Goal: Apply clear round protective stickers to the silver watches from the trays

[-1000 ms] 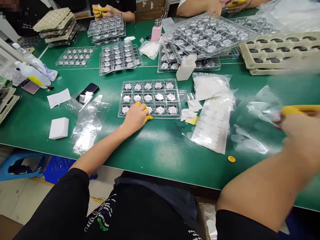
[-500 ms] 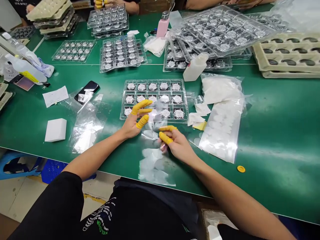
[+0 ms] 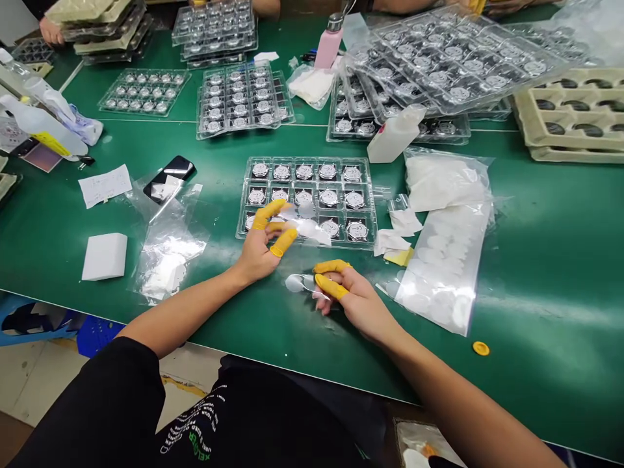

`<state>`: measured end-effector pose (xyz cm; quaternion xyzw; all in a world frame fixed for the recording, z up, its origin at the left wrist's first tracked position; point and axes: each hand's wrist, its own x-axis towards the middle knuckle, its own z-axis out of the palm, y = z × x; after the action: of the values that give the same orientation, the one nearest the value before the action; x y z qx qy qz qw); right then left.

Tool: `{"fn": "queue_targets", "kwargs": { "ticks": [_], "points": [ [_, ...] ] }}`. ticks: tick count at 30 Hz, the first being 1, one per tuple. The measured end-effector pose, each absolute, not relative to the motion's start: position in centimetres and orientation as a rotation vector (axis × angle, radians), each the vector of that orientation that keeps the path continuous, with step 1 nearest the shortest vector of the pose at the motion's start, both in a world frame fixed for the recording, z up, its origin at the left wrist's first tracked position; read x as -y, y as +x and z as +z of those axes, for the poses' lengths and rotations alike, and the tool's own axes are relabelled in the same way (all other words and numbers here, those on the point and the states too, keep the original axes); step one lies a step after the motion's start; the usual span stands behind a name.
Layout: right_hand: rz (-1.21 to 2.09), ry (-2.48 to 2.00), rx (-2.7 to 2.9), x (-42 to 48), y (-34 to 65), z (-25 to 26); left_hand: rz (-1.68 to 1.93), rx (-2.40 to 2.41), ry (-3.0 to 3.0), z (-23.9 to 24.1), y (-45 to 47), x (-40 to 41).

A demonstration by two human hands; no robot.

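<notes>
Left hand (image 3: pixel 256 250): open, thumb and forefinger spread apart, both in yellow finger cots (image 3: pixel 283 242), nothing visibly held, fingertips over the lower left corner of the tray

Right hand (image 3: pixel 355 302): thumb and forefinger, also in cots, pinched together on a round clear film disc (image 3: pixel 296 283), which sticks out left of the fingertips, above the bench and below the tray

Clear plastic tray (image 3: pixel 307 159): flat on a green workbench (image 3: pixel 550 260), directly ahead of the hands, holding round silver parts (image 3: pixel 305 171) in three rows of five

Strip of clear film (image 3: pixel 308 227): across the tray's bottom row, just beside the left fingertips

Right of the tray: bag of film discs (image 3: pixel 443 279), bag of white pads (image 3: pixel 446 182), white plastic bottle (image 3: pixel 394 134)

Left of the tray: phone (image 3: pixel 169 170) on a clear bag, white foam block (image 3: pixel 104 256)

Farther along the bench: more filled trays (image 3: pixel 244 97), pink bottle (image 3: pixel 328 34), beige pulp trays (image 3: pixel 570 117)
</notes>
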<state>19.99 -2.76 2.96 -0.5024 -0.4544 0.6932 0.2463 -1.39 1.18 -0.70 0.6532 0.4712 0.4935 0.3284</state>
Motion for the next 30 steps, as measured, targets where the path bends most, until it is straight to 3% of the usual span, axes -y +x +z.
{"fn": "queue_targets", "kwargs": {
  "ticks": [4,11,16,19,22,27,30],
  "points": [
    [1.945,-1.413,1.241,2.5,20.3,3.4,1.27,-1.468,1.809,0.2,-1.8,-1.4],
    [2.373,-1.175,1.582,-0.9,24.5,5.0,1.16,-1.681,1.942,2.6,-4.3,-2.8],
    [1.736,-1.46,1.373,-4.0,29.1,5.9,0.97,-1.652,1.946,5.9,-7.8,-2.4],
    [1.357,-1.528,1.149,-4.6,30.9,6.9,0.475,-1.271,1.996,8.7,-8.8,-0.6],
    [1.268,-1.466,1.131,-4.1,30.4,7.8,0.207,-1.028,2.037,10.5,-7.7,1.1],
    [1.508,-1.352,1.435,-2.5,26.5,7.3,0.741,-1.096,1.891,7.7,-1.9,1.7],
    [1.512,-1.308,1.489,-2.0,25.1,6.6,0.775,-0.976,1.568,4.8,0.8,1.4]
  ]
}}
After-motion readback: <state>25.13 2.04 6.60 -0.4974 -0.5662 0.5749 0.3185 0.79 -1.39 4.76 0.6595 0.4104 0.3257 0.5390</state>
